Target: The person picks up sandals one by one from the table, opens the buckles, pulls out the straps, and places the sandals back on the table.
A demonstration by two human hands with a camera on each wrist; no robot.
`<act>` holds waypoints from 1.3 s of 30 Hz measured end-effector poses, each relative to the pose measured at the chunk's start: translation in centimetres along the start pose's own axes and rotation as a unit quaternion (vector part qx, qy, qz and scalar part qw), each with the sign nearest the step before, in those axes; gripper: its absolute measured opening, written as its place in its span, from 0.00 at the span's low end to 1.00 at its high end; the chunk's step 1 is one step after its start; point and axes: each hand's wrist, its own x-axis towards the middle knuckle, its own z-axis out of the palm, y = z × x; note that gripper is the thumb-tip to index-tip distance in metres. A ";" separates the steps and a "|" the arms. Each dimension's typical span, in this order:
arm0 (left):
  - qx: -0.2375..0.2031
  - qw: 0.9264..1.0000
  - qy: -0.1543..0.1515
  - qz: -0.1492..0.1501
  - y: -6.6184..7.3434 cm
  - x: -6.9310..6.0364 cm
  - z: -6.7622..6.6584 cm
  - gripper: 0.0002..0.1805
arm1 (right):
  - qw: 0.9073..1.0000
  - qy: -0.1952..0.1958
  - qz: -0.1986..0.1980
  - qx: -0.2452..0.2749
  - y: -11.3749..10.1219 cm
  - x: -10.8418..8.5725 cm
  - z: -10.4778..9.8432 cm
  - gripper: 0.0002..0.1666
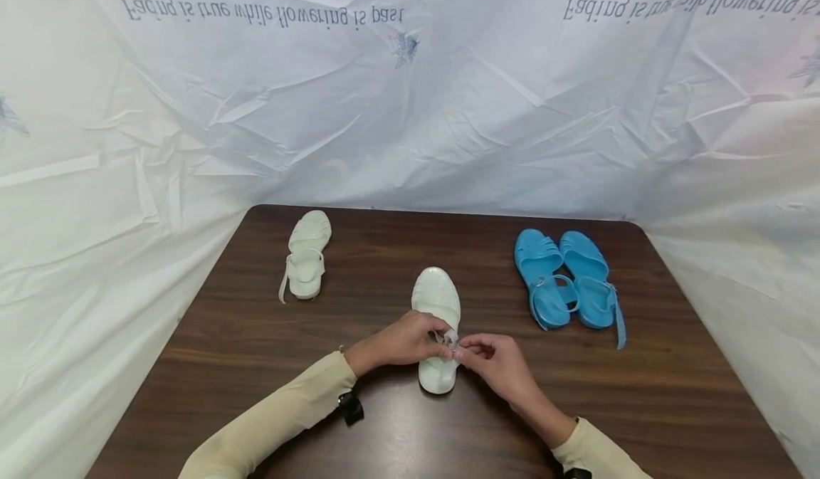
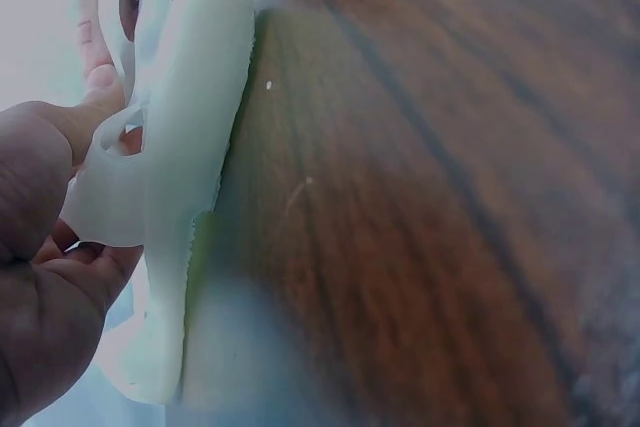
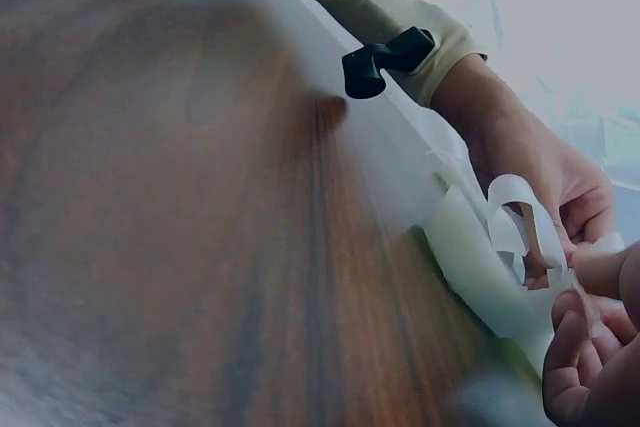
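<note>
While my left hand (image 1: pixel 406 339) and right hand (image 1: pixel 502 365), nearly closed, pinch the strap (image 3: pixel 544 231), I should steady the white sandal (image 1: pixel 435 290) beneath.

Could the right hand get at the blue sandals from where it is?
Probably yes, once it lets go: the right hand pinches the strap of the middle white sandal. Otherwise the way looks free, with only tabletop showing between that hand and the blue sandals.

Hazy wrist views, glare on tabletop (image 1: pixel 402 433)
</note>
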 end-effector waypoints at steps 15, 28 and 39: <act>0.002 1.000 -0.003 0.014 -0.1 0.0 -0.2 0.15 | 0.999 0.012 0.014 0.034 0.8 -0.5 -0.3 0.12; 0.016 1.000 0.014 0.023 -0.3 -0.1 -0.2 0.12 | 0.999 0.006 0.026 0.030 -0.2 -0.1 0.0 0.08; 0.033 0.999 0.006 0.003 0.2 0.0 0.0 0.12 | 0.999 0.017 0.032 0.037 -0.1 0.0 0.3 0.07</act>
